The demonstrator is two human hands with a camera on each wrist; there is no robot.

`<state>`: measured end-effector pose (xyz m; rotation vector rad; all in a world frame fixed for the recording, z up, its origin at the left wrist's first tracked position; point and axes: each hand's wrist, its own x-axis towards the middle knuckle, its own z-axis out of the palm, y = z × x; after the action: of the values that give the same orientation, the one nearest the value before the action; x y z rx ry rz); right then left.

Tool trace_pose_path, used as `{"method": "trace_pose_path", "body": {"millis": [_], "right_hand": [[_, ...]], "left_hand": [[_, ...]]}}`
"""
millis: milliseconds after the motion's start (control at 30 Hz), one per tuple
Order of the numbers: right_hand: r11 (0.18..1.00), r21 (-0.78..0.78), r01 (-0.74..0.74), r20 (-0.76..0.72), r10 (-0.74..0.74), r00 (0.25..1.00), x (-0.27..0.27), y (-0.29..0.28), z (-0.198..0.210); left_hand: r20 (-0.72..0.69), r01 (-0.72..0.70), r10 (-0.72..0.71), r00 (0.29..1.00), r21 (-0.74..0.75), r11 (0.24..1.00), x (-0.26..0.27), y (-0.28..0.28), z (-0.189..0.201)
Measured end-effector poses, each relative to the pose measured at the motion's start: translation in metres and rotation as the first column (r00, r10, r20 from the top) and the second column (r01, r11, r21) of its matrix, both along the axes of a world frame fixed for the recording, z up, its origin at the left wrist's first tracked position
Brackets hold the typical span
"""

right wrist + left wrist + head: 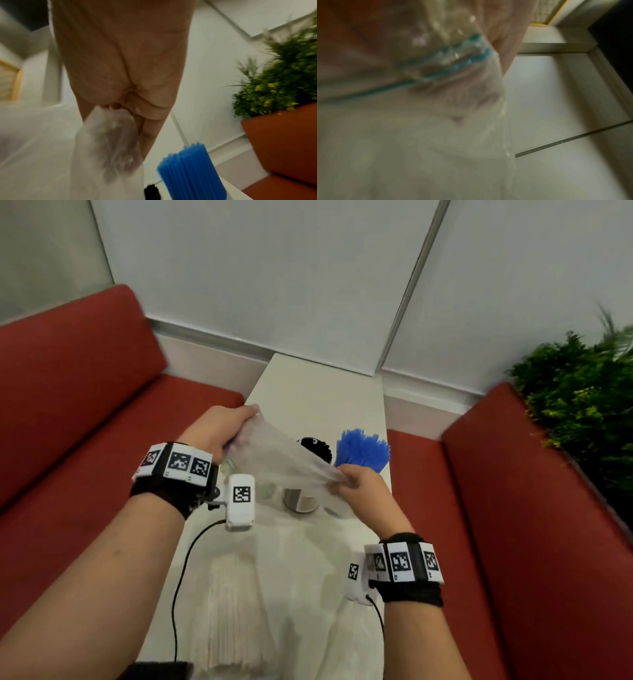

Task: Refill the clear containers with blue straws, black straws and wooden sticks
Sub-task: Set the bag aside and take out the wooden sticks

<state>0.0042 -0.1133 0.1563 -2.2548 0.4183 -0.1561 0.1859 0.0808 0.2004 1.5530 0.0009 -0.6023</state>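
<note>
Both hands hold a clear plastic bag stretched above the white table. My left hand grips its far-left end, where a blue zip strip runs across the blurred left wrist view. My right hand pinches the opposite end. Blue straws stand bunched in a container behind my right hand. Black straws stand to their left, partly behind the bag. A clear container shows through the bag; what it holds I cannot tell.
A pale bundle of long thin pieces and crumpled clear plastic lie on the near part of the table. Red sofa seats flank the table. A green plant stands at the right.
</note>
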Motion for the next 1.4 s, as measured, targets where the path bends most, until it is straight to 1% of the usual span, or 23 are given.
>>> {"method": "trace_pose_path", "body": {"millis": [33,100,167,267,333,400,500,667,733,800,833,867,933,967,1000,1033,1067,1133,1200,1233,1300,1367,1400], "right_hand": [[0.999,0.032,0.031,0.06,-0.033,0.998,-0.004,-0.006,0.005],[0.984,0.148,0.096,0.193,-0.124,0.973,-0.009,-0.013,0.013],[0.95,0.259,0.173,0.335,-0.256,0.907,-0.009,-0.016,0.021],[0.867,0.42,0.267,0.444,-0.453,0.773,-0.004,-0.018,0.032],[0.861,0.366,0.352,0.469,-0.498,0.729,-0.001,-0.025,0.037],[0.868,0.272,0.416,0.477,-0.497,0.725,0.0,-0.029,0.043],[0.856,0.253,0.452,0.531,-0.513,0.674,-0.002,-0.032,0.047],[0.796,0.234,0.559,0.579,-0.576,0.578,-0.011,-0.035,0.052],[0.738,0.294,0.608,0.607,-0.635,0.477,-0.012,-0.031,0.05],[0.655,0.497,0.569,0.576,-0.739,0.348,-0.011,-0.023,0.041],[0.64,0.606,0.473,0.512,-0.768,0.384,-0.012,-0.019,0.035],[0.643,0.685,0.343,0.442,-0.741,0.506,-0.014,-0.015,0.028],[0.723,0.67,0.167,0.326,-0.489,0.809,-0.018,-0.004,0.012],[0.759,0.641,0.111,0.288,-0.373,0.882,-0.02,0.001,0.004],[0.769,0.629,0.115,0.257,-0.346,0.902,-0.02,0.006,-0.002],[0.742,0.653,0.155,0.241,-0.397,0.886,-0.019,0.008,-0.007],[0.688,0.695,0.209,0.243,-0.498,0.832,-0.016,0.008,-0.008],[0.582,0.769,0.266,0.285,-0.683,0.672,-0.01,0.003,-0.006],[0.559,0.75,0.353,0.314,-0.771,0.554,-0.005,-0.005,0.001],[0.574,0.722,0.387,0.34,-0.781,0.525,-0.004,-0.007,0.003],[0.607,0.685,0.402,0.392,-0.773,0.5,-0.001,-0.008,0.007],[0.635,0.651,0.416,0.417,-0.757,0.503,0.0,-0.011,0.009],[0.651,0.625,0.429,0.425,-0.746,0.512,-0.001,-0.014,0.01]], "left_hand": [[-0.002,-0.03,0.03,1.0,-0.04,0.999,0.006,0.005,0.005],[-0.077,-0.028,0.006,0.997,-0.28,0.96,0.009,0.011,0.013],[-0.007,0.132,-0.154,0.988,-0.477,0.869,0.008,0.014,0.017],[0.213,0.451,-0.398,0.892,-0.388,0.804,-0.003,0.014,0.02],[0.381,0.538,-0.435,0.816,-0.222,0.813,-0.007,0.008,0.019],[0.475,0.462,-0.333,0.814,-0.183,0.868,-0.006,0.003,0.022],[0.437,0.286,-0.139,0.889,-0.292,0.913,0.001,0.001,0.028],[0.494,0.148,-0.017,0.869,-0.229,0.962,0.009,0.006,0.025],[0.486,0.127,0.012,0.874,-0.253,0.959,0.006,0.002,0.024],[0.384,0.138,0.011,0.923,-0.358,0.924,0.001,-0.005,0.027],[0.272,0.121,0.004,0.962,-0.444,0.888,-0.001,-0.009,0.031],[0.138,0.081,-0.008,0.99,-0.53,0.844,-0.002,-0.012,0.035],[-0.079,-0.009,-0.054,0.995,-0.641,0.767,-0.002,-0.018,0.039],[-0.148,-0.038,-0.086,0.985,-0.674,0.738,-0.002,-0.021,0.039],[-0.183,-0.042,-0.122,0.976,-0.697,0.716,-0.002,-0.023,0.039],[-0.173,-0.005,-0.168,0.97,-0.71,0.704,-0.003,-0.023,0.039],[-0.125,0.077,-0.235,0.964,-0.717,0.693,-0.006,-0.022,0.039],[0.055,0.336,-0.394,0.918,-0.638,0.693,-0.012,-0.021,0.034],[0.22,0.563,-0.522,0.824,-0.42,0.712,-0.025,-0.024,0.027],[0.263,0.613,-0.554,0.79,-0.316,0.725,-0.032,-0.028,0.023],[0.29,0.58,-0.529,0.798,-0.131,0.804,-0.042,-0.04,0.01],[0.373,0.37,-0.37,0.851,0.074,0.926,-0.047,-0.05,-0.005],[0.44,0.24,-0.277,0.854,0.138,0.961,-0.047,-0.053,-0.01]]}}
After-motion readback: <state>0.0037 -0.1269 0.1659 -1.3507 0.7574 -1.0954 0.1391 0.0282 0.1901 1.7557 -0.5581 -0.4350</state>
